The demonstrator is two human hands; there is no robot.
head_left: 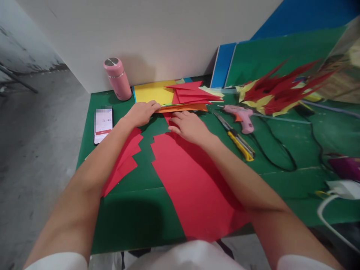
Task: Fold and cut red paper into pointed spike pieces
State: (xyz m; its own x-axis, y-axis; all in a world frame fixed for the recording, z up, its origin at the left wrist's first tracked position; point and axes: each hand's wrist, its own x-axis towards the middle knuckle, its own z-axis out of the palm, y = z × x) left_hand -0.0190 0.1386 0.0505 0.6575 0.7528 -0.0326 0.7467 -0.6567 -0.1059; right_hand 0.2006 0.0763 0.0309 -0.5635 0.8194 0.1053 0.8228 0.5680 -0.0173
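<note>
My left hand point(144, 112) has its fingers closed at the left end of a folded orange paper point(182, 108) at the back of the table. Just below that paper, my right hand point(188, 125) reaches in with its fingers apart, over a small piece of red paper. Under my right wrist lies a large red sheet point(191, 183) with a stepped left edge. Cut red pieces point(126, 159) lie partly behind my left forearm. Beyond the orange paper rest a yellow sheet point(153, 93) and pointed red paper strips point(189, 93).
A pink bottle point(119, 79) and a phone point(103, 125) are at the left. To the right lie a yellow utility knife point(239, 142), its blade showing, and a pink glue gun point(240, 115) with a black cord. Red and yellow paper flames point(277, 90) stand farther right on the green table point(126, 221).
</note>
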